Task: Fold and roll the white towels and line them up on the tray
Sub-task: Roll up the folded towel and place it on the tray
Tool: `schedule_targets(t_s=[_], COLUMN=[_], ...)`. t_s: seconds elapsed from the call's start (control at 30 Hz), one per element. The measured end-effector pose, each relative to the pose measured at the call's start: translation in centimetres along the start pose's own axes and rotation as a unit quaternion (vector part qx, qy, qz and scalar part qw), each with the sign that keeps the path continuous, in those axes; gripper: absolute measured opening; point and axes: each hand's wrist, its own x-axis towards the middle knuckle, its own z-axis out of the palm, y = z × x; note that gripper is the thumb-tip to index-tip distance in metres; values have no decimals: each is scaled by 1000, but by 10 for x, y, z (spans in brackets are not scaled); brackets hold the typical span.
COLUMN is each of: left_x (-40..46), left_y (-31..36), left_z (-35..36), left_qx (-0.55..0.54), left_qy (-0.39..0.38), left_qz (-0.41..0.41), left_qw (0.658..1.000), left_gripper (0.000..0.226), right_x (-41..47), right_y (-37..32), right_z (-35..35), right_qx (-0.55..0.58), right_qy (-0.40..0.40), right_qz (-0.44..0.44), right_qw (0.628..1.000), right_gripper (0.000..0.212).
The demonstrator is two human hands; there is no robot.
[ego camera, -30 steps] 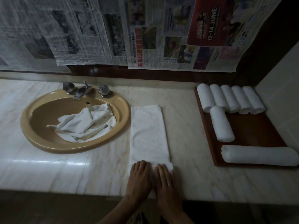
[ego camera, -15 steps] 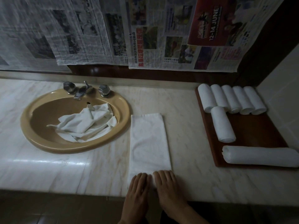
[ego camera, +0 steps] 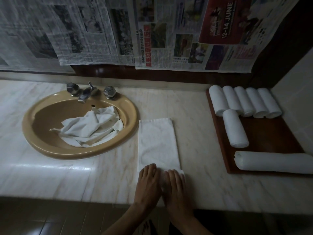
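Both hands, left hand [ego camera: 147, 182] and right hand [ego camera: 175, 185], press flat with straight fingers on the folded towel [ego camera: 158, 143]'s near end. Keep even pressure so it rolls tight and straight.

White folded towel [ego camera: 158, 143], white rolled towels [ego camera: 243, 102] on red-brown wooden tray [ego camera: 274, 133], crumpled white towels [ego camera: 89, 128] in tan basin [ego camera: 50, 146], cream marble counter [ego camera: 59, 175] with faint veins, silver-grey taps [ego camera: 89, 92], black-and-white newspaper [ego camera: 59, 31], red advert [ego camera: 225, 21]

Bathroom: tan sink [ego camera: 42, 146], taps [ego camera: 90, 91], marble counter [ego camera: 199, 133].
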Motion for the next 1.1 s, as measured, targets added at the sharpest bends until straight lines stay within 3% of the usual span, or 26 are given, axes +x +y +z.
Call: schedule_targets(t_s=[0.17, 0.27, 0.43, 0.5, 0.6, 0.77, 0.87, 0.93, 1.1], left_x=[-6, -35, -55, -44, -24, -11, -9, -11, -31], left_y=[4, -5, -10, -9, -2, 1, 2, 1, -3], left_z=[2, 14, 25, 21, 8, -4, -9, -8, 2], left_qx=[3, 23, 16, 20, 24, 15, -33, -41, 31], left_qy=[41, 56, 53, 42, 15, -19, -7, 10, -28], left_qz=[13, 21, 53, 44, 22, 8, -19, -19, -21], left_qw=[999, 998, 997, 998, 999, 1000, 999, 999, 999], left_gripper=[43, 59, 47, 42, 31, 19, 39, 40, 52], right_x=[43, 36, 9, 0, -22, -15, 9, 29, 55], right_y=[15, 9, -2, -5, -11, -10, -5, 5, 11], right_z=[-1, -11, -20, -19, -11, -6, -1, -2, -20], right_qx=[17, 12, 16, 2, -4, -34, -25, -8, 36], right_qy=[-36, -28, -10, 23, 78, -6, -18, -26, -83], right_qz=[-3, -35, -37, -21, 3, 6, -12, -28, -42], right_qw=[999, 999, 999, 1000, 997, 999, 999, 999, 995], right_gripper=[53, 41, 45, 52, 46, 54, 61, 61, 58])
